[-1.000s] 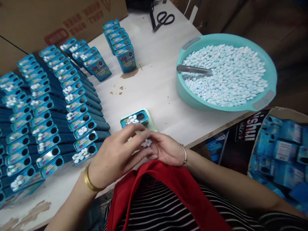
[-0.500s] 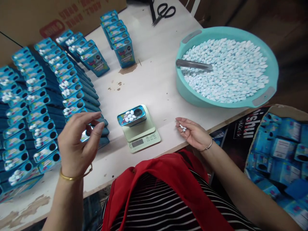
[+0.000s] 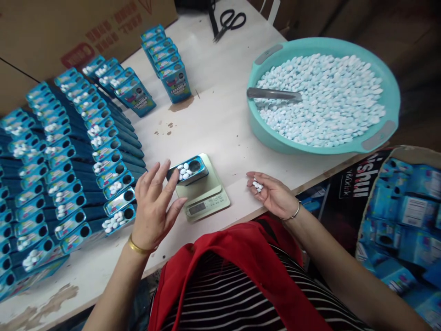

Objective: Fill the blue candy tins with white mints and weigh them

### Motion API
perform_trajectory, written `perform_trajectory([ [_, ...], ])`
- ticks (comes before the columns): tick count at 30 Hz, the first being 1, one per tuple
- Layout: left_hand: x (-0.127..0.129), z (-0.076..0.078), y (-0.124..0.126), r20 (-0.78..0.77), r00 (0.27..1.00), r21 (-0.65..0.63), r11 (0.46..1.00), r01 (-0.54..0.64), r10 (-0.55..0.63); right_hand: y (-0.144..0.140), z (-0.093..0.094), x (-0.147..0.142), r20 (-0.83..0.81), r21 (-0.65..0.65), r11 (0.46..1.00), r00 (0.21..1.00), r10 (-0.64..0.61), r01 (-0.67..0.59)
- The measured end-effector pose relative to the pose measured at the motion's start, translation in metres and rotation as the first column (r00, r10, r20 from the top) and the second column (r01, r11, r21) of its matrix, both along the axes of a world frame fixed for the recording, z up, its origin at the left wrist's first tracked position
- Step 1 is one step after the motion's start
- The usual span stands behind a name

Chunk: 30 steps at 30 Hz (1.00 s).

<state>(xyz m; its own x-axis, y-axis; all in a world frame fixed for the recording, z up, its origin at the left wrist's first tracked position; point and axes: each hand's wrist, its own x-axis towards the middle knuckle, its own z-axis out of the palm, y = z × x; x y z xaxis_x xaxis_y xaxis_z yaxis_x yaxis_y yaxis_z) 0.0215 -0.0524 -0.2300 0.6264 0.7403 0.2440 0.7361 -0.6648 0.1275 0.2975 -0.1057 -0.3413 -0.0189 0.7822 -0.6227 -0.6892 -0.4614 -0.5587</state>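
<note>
Left hand [image 3: 153, 207] fingers spread, empty, just left of the tin [image 3: 188, 170] on the scale [image 3: 203, 195]; fingertips near or touching the tin's edge, cannot tell which. Tin shows white candies at its open window. Right hand [image 3: 272, 193] palm up, loosely cupped around a few candies [image 3: 257, 185], well right of the scale, near the table edge. Scale readout too small to read. Rows of tins [image 3: 69, 151] fill the left, cut off by the frame; lettering mostly unreadable. Teal basin [image 3: 382, 133] of pale candies sits far right with a metal scoop [image 3: 274, 94] half buried. Scissors [image 3: 229, 22] at top. White table [image 3: 220, 119], stained. Carton [image 3: 403, 216] of blue packs lower right, blurred.
</note>
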Motion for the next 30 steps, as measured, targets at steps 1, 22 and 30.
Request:
perform_trajectory([
  [1, 0.001, -0.002, 0.000, -0.007, 1.000, 0.006, 1.000, -0.001, 0.001, 0.000, 0.000, 0.000, 0.008, -0.002, 1.000, 1.000, 0.004, -0.004],
  [22, -0.006, 0.004, -0.005, 0.200, 0.961, -0.018, 0.982, -0.189, 0.188, -0.001, -0.001, -0.001, 0.070, 0.000, 0.998, 0.996, 0.057, -0.057],
  [30, -0.010, -0.001, -0.009, 0.221, 0.950, -0.029, 0.975, -0.222, 0.223, -0.002, 0.001, -0.003, 0.098, -0.021, 0.998, 0.993, 0.059, -0.057],
])
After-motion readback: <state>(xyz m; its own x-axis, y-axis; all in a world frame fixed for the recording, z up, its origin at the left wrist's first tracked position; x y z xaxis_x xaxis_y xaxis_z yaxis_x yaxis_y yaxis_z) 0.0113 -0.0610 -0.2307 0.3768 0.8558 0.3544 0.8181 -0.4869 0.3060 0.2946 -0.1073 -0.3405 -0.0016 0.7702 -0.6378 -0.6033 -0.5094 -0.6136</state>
